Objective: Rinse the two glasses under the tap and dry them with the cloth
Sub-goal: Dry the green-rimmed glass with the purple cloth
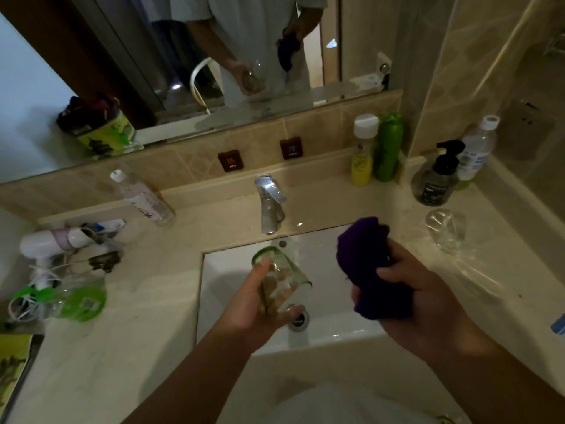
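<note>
Over the sink [232,261], below the tap [270,206], the left hand [253,307] has its grip curled round a tilted glass [279,281]. The right hand [425,298] clamps the bunched cloth [367,264]. The second glass [446,229] stands on the bench [351,206], right.

Beige marble desk [146,301] around white sink: clear upturned glass [446,229] right, black pump bottle [435,179], 2 bottles at back, white hairdryer [52,243] left.
</note>
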